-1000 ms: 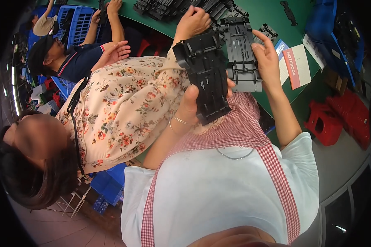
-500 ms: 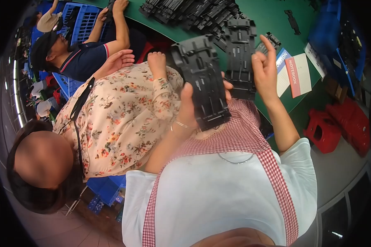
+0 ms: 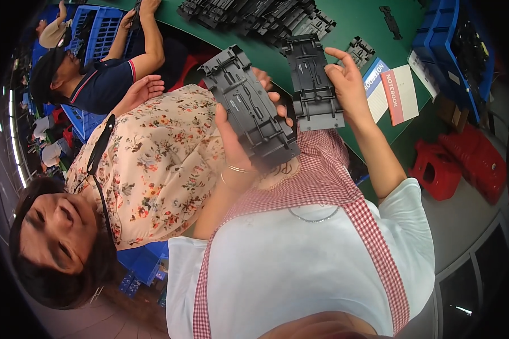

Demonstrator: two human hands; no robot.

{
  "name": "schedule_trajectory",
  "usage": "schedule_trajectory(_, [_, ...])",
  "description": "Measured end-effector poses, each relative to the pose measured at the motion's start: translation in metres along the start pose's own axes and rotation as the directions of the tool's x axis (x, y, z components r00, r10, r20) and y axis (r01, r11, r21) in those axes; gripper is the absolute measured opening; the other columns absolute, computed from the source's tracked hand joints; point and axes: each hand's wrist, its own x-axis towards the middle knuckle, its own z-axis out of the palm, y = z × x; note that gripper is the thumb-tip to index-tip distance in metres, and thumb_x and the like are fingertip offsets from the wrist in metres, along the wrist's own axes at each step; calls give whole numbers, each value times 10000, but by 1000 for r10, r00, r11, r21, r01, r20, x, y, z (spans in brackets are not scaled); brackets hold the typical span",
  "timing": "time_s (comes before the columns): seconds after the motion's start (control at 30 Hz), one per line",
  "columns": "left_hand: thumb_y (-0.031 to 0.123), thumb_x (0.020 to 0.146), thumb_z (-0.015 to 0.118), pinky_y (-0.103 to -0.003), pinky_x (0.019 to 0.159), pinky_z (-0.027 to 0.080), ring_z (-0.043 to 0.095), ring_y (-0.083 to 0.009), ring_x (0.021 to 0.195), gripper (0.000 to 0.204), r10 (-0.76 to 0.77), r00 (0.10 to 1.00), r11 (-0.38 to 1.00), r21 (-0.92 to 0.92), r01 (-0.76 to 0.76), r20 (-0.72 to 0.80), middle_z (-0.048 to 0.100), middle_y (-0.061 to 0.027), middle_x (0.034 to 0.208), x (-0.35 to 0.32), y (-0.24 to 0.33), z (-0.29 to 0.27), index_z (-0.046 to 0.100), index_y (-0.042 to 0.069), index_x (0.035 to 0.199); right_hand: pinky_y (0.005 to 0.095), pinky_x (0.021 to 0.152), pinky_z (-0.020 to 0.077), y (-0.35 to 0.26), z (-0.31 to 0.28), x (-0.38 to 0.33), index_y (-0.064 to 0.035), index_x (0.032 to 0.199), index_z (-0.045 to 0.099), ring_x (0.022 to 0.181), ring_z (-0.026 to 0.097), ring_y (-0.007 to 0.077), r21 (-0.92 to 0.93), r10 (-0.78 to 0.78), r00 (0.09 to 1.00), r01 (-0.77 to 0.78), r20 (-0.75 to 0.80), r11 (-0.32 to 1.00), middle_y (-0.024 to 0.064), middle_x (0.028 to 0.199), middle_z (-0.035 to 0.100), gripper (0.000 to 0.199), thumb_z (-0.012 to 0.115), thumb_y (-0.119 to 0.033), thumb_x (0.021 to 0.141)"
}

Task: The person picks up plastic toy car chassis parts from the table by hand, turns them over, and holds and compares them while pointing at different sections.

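My left hand (image 3: 231, 144) grips a long black moulded plastic chassis plate (image 3: 251, 107), tilted, thumb along its left edge and fingertips curled round its right edge. Beside it on the right, a second, similar black chassis plate (image 3: 312, 82) is held by its right edge in my right hand (image 3: 348, 85). The index finger of that hand bends over near the plate's upper corner; its other fingers are mostly hidden. The two plates are close together, their ribbed faces toward me, over my red checked apron (image 3: 316, 164).
Piled black chassis plates (image 3: 260, 20) cover the far part of the green table (image 3: 359, 14). Two notebooks (image 3: 400, 93) and a loose plate (image 3: 361, 51) lie right. Blue bins (image 3: 444, 51) and red stools (image 3: 435, 169) stand further right. A co-worker in a floral blouse (image 3: 152, 164) is close on my left.
Both plates have shifted left in the picture and tilted, showing their faces more fully. My right index finger, pointing up before, now bends toward its plate. The co-worker's near hand has moved behind my left plate.
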Motion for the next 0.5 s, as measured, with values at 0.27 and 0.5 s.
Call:
schedule_trajectory(0.27, [640, 864, 291, -411, 764, 500, 551, -247, 887, 729, -17, 1000, 1000, -21, 17, -13, 544, -114, 1081, -15, 10, 1, 366, 51, 1286, 159, 574, 357, -2, 9, -5, 27, 1223, 424, 635, 461, 15, -13, -12, 999, 12, 45, 1000, -15, 755, 566, 391, 481, -63, 847])
schedule_trajectory(0.5, [629, 866, 316, -435, 804, 481, 531, -246, 921, 749, -31, 999, 1000, -2, 31, 32, 510, -121, 1104, -29, 17, -8, 349, 35, 1321, 169, 565, 355, 9, 25, -8, 9, 1222, 408, 617, 444, 22, -94, -23, 999, 25, 23, 995, -16, 712, 546, 394, 483, -65, 842])
